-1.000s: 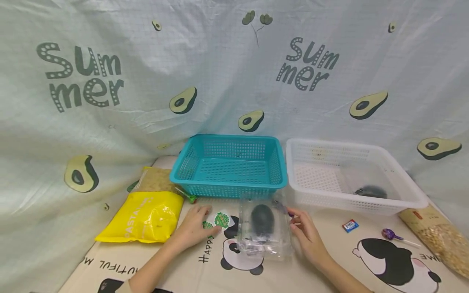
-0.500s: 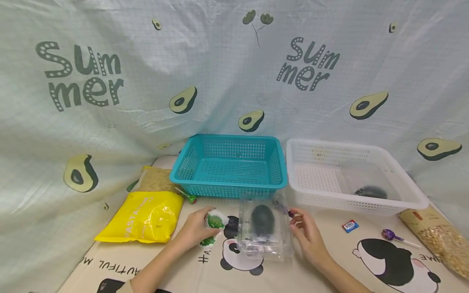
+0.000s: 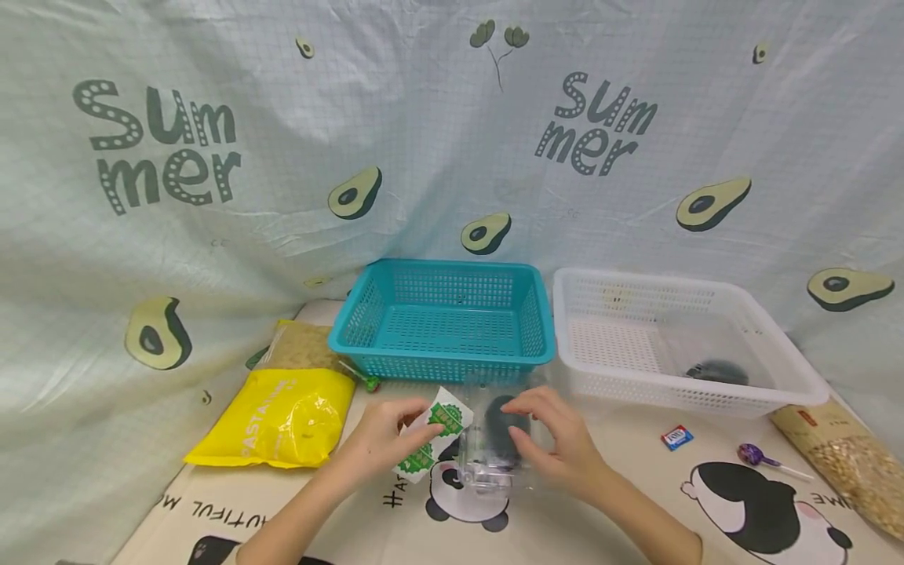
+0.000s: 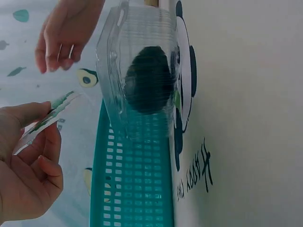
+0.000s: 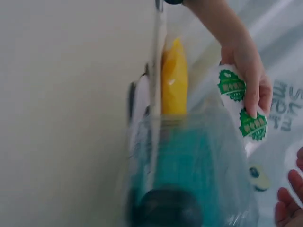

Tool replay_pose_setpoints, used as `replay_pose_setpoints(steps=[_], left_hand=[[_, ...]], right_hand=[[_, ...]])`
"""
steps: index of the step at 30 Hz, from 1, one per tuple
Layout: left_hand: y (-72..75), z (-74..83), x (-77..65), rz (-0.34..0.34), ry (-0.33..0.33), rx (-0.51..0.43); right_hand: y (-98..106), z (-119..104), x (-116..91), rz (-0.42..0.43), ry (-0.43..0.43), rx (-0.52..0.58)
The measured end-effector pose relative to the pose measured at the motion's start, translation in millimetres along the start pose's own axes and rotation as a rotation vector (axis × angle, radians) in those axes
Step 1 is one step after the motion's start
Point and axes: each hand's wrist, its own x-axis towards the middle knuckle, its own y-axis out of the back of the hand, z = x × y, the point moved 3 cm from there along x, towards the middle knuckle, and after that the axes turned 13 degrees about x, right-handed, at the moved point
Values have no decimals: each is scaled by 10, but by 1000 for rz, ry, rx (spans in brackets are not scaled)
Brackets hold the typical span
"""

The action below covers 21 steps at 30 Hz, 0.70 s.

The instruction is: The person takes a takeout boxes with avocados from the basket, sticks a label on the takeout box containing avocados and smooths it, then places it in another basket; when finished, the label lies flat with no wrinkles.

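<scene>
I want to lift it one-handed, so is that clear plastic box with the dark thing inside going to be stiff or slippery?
The clear plastic box looks thin-walled, so probably light and slightly flexible. Its glossy ribbed sides may slip.

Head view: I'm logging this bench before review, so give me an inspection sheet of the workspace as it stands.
Surface: panda-print mat.
Job's things: white green-stamped packet pinched in left hand; clear plastic box with a dark item inside, under right hand.
Clutter: teal basket, white basket, yellow bag, grain bag, lollipop, small candy.
Grips: left pinches packet; right's contact unclear.
Cables: nothing seen.
Surroundings: avocado-print sheet.
</scene>
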Motion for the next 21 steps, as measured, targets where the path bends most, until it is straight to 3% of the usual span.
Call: replay_pose_setpoints(steps=[4, 9, 15, 21], left_hand=[[21, 137, -44, -3, -100, 17], [4, 188, -59, -2, -116, 26], [44, 107, -29, -37, -1, -39], [165, -72, 13, -20, 140, -121]], right_hand=[[-207, 31, 130, -103, -66, 14], [-334, 59, 191, -133, -98, 44], [-275, 59, 215, -85, -243, 64], [-117, 0, 267, -17, -408, 77]])
